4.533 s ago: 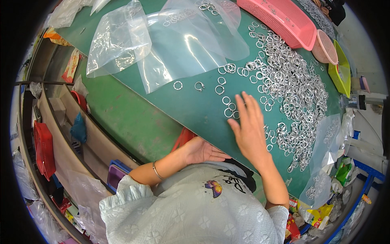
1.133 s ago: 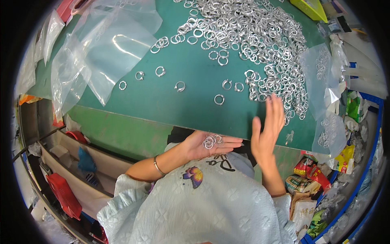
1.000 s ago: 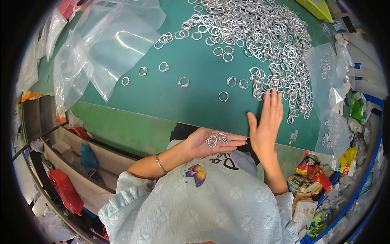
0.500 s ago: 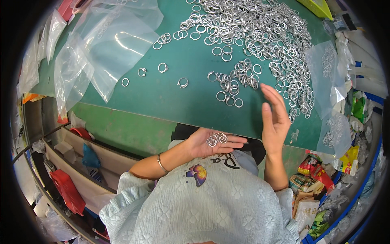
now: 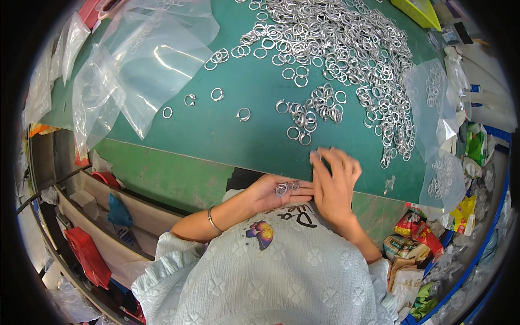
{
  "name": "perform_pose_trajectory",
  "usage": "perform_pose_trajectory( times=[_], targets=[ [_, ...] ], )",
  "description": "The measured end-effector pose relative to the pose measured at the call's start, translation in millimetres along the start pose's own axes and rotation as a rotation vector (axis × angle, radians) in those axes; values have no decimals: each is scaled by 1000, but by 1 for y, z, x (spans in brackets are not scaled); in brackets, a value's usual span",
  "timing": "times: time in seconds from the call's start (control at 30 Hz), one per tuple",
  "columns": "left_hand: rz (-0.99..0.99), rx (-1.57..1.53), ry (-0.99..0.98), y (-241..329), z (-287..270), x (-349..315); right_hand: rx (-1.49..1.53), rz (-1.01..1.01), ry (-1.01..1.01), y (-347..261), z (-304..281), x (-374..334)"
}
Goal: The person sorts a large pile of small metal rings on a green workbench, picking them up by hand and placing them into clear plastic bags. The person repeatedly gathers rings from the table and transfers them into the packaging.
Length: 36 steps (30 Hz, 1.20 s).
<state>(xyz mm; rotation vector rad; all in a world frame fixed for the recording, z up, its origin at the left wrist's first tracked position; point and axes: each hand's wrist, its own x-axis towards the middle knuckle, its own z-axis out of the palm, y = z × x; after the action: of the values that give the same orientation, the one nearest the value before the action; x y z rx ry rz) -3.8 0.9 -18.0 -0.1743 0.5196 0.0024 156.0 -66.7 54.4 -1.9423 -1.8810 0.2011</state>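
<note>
A green mat [image 5: 227,130] carries a big heap of silver metal rings [image 5: 346,49]. A smaller cluster of rings [image 5: 311,111] lies nearer the mat's front edge. My left hand [image 5: 273,192] is cupped palm up just below that edge, with a few silver rings [image 5: 286,187] resting on its fingers. My right hand [image 5: 333,181] hovers at the mat's front edge, fingers together and pointing toward the mat, right beside the left fingertips; it is blurred. Three single rings [image 5: 215,95] lie apart on the left of the mat.
Clear plastic bags [image 5: 141,59] cover the mat's left side, and smaller bags holding rings [image 5: 441,108] lie at its right. A yellow tray [image 5: 420,11] sits at the far right. Shelves with a red box [image 5: 86,254] run along my left; snack wrappers [image 5: 411,244] lie at the right.
My right hand dragged a cluster of rings out of the heap toward me, then drew back to the mat's front edge beside the left hand. The left hand stayed cupped with rings in it.
</note>
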Motion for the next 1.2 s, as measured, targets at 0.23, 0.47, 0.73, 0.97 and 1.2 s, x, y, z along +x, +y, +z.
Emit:
perform_pose_trajectory(
  times=[0.23,0.47,0.73,0.97,1.2],
  targets=[
    [-42,-67,-89,-1,-6,1,300,-134,136,9,2,2],
    [-19,105,17,3,8,-4,-53,61,230,17,11,57],
    [-22,108,17,4,14,-4,-43,74,233,18,6,57],
    [-43,116,-59,5,10,-3,-99,82,136,29,1,44],
    [-103,15,-82,2,17,-2,-17,25,32,15,-11,0]
  ],
)
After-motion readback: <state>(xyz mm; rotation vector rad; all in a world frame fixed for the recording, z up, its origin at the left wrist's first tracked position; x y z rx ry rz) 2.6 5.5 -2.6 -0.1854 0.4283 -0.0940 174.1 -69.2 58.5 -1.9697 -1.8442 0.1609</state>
